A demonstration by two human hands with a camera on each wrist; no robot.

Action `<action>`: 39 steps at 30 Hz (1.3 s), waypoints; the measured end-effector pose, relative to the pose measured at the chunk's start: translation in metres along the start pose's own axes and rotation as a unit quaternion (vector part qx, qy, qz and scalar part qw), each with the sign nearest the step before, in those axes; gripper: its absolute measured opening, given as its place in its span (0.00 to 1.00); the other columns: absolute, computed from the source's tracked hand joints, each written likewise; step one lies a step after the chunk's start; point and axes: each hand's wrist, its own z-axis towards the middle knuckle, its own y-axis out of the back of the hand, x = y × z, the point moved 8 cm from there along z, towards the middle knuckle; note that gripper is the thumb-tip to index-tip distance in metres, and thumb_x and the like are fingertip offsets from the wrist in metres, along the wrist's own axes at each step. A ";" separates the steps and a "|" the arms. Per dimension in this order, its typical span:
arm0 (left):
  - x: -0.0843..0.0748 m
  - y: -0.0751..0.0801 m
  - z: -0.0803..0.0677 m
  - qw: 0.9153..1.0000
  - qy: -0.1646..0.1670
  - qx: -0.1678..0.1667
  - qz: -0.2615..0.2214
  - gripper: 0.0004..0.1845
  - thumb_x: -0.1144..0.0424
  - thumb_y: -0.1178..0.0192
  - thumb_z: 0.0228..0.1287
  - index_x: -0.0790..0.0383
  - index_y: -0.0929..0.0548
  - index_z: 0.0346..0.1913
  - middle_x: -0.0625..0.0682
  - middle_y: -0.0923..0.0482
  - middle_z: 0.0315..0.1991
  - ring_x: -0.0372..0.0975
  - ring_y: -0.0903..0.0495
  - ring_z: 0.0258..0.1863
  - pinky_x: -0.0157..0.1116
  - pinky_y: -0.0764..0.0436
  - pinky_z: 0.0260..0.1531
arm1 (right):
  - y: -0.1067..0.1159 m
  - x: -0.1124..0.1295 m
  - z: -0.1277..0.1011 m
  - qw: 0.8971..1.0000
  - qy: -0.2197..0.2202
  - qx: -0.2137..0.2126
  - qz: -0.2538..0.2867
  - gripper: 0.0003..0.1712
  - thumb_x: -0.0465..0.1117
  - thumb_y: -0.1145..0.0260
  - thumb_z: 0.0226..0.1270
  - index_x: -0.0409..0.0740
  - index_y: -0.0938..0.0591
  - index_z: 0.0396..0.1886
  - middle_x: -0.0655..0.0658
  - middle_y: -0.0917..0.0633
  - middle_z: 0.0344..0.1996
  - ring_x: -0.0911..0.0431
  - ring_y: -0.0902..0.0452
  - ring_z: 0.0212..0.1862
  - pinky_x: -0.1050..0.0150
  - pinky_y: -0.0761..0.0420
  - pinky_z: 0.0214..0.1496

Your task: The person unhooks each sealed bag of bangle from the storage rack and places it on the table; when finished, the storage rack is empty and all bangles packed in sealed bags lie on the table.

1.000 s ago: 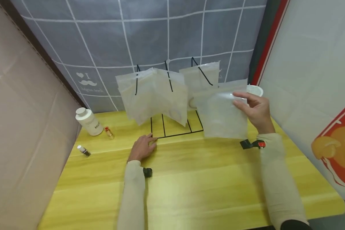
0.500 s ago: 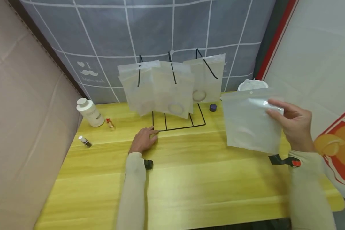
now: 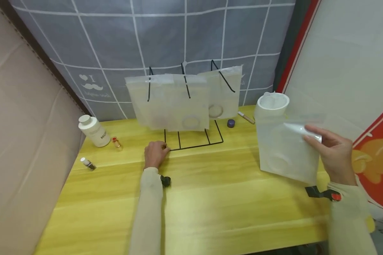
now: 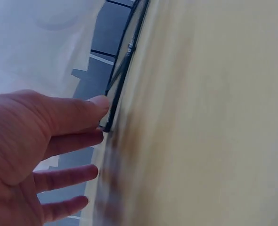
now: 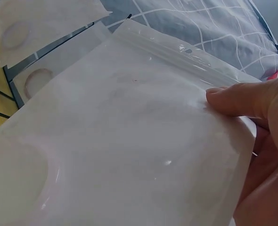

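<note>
My right hand (image 3: 335,152) pinches a translucent zip bag (image 3: 287,152) by its side near the top, thumb in front. In the right wrist view a pale round shape shows through the lower part of the zip bag. At the near left corner of a black wire rack (image 3: 198,145), my left hand (image 3: 154,154) pinches the frame between thumb and forefinger; its other fingers spread apart below in the left wrist view. More translucent bags (image 3: 169,106) hang on the left and middle hooks, and another bag (image 3: 228,88) with a ring inside hangs on the right one.
A white cup (image 3: 264,112) stands behind the held bag. Near it lie a small dark cap (image 3: 231,123) and a thin brown stick-like thing (image 3: 246,117). To the left are a white bottle (image 3: 95,132), a small red-capped vial (image 3: 116,143) and a white-capped vial (image 3: 88,163).
My right hand has carried the bag right and lower, away from the rack, uncovering the cup and dark cap. My left hand's fingers have drawn in at the rack's corner.
</note>
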 end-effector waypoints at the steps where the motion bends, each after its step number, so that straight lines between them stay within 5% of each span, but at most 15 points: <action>1: 0.002 -0.002 -0.001 1.000 0.007 -0.004 0.004 0.12 0.56 0.32 0.66 0.60 0.08 0.45 0.57 0.11 0.43 0.53 0.14 0.42 0.54 0.18 0.47 | 0.001 0.001 -0.002 1.000 -0.001 0.002 -0.001 0.22 0.11 0.37 0.55 0.12 0.23 0.52 0.36 0.12 0.50 0.53 0.15 0.45 0.70 0.15 0.44; 6: 0.008 -0.006 0.000 0.999 0.029 -0.013 0.017 0.15 0.53 0.30 0.64 0.60 0.08 0.45 0.57 0.11 0.41 0.52 0.14 0.40 0.54 0.19 0.46 | 0.003 0.008 -0.012 1.000 -0.003 0.014 0.001 0.23 0.10 0.39 0.55 0.11 0.25 0.53 0.35 0.13 0.51 0.51 0.16 0.46 0.70 0.15 0.44; 11: 0.007 -0.004 0.004 1.000 0.017 -0.005 0.015 0.16 0.52 0.31 0.65 0.61 0.09 0.47 0.58 0.11 0.43 0.53 0.14 0.41 0.54 0.18 0.45 | 0.007 0.015 -0.025 0.999 -0.026 0.013 -0.014 0.23 0.12 0.39 0.58 0.13 0.24 0.55 0.36 0.13 0.52 0.52 0.16 0.43 0.70 0.15 0.44; 18: 0.036 0.018 -0.012 0.998 0.058 -0.020 0.015 0.18 0.53 0.31 0.65 0.63 0.10 0.50 0.61 0.12 0.47 0.58 0.18 0.48 0.58 0.23 0.53 | -0.006 -0.014 -0.013 0.986 -0.140 0.067 -0.066 0.24 0.23 0.36 0.67 0.25 0.23 0.63 0.46 0.12 0.51 0.57 0.16 0.43 0.71 0.15 0.44; 21: 0.045 0.025 -0.020 0.997 0.069 -0.025 0.018 0.18 0.54 0.31 0.65 0.64 0.10 0.50 0.62 0.13 0.47 0.58 0.17 0.47 0.57 0.22 0.52 | 0.001 -0.042 -0.003 0.960 -0.230 0.073 -0.144 0.28 0.38 0.31 0.69 0.40 0.22 0.67 0.53 0.14 0.51 0.61 0.16 0.42 0.71 0.15 0.42; 24: 0.048 0.028 -0.024 0.997 0.073 -0.028 0.014 0.18 0.54 0.31 0.65 0.64 0.11 0.50 0.62 0.13 0.47 0.58 0.17 0.47 0.56 0.22 0.52 | 0.019 -0.071 0.006 0.916 -0.296 0.088 -0.254 0.34 0.55 0.30 0.66 0.52 0.23 0.70 0.60 0.19 0.51 0.64 0.20 0.45 0.73 0.16 0.43; 27: 0.050 0.029 -0.024 0.997 0.076 -0.029 0.009 0.18 0.55 0.31 0.65 0.64 0.10 0.50 0.62 0.13 0.47 0.57 0.17 0.46 0.56 0.22 0.52 | 0.035 -0.101 0.022 0.883 -0.304 0.131 -0.332 0.37 0.60 0.32 0.66 0.50 0.25 0.71 0.66 0.21 0.51 0.65 0.25 0.50 0.78 0.21 0.46; 30: 0.050 0.029 -0.024 0.997 0.077 -0.025 0.004 0.18 0.55 0.30 0.65 0.65 0.10 0.50 0.62 0.12 0.46 0.57 0.16 0.46 0.56 0.21 0.52 | 0.046 -0.128 0.037 0.862 -0.290 0.188 -0.371 0.36 0.57 0.33 0.70 0.42 0.25 0.70 0.71 0.21 0.47 0.68 0.28 0.50 0.79 0.24 0.46; 33: 0.049 0.028 -0.024 0.997 0.078 -0.026 0.000 0.17 0.55 0.30 0.65 0.65 0.10 0.49 0.62 0.12 0.46 0.56 0.15 0.46 0.56 0.21 0.52 | 0.053 -0.153 0.045 0.842 -0.297 0.243 -0.378 0.34 0.53 0.33 0.72 0.37 0.26 0.70 0.66 0.18 0.47 0.65 0.27 0.45 0.74 0.23 0.45; 36: 0.049 0.028 -0.024 0.996 0.080 -0.029 -0.004 0.17 0.55 0.30 0.64 0.65 0.10 0.49 0.61 0.12 0.46 0.57 0.16 0.47 0.56 0.22 0.53 | 0.054 -0.173 0.048 0.816 -0.307 0.295 -0.391 0.32 0.49 0.34 0.73 0.34 0.26 0.69 0.47 0.16 0.56 0.59 0.25 0.47 0.69 0.23 0.46; 39: 0.049 0.029 -0.024 0.996 0.079 -0.030 -0.003 0.17 0.55 0.30 0.64 0.64 0.10 0.49 0.61 0.12 0.45 0.57 0.16 0.47 0.56 0.22 0.53 | 0.054 -0.188 0.049 0.799 -0.315 0.330 -0.392 0.30 0.46 0.35 0.74 0.33 0.26 0.68 0.38 0.16 0.48 0.56 0.26 0.45 0.68 0.24 0.45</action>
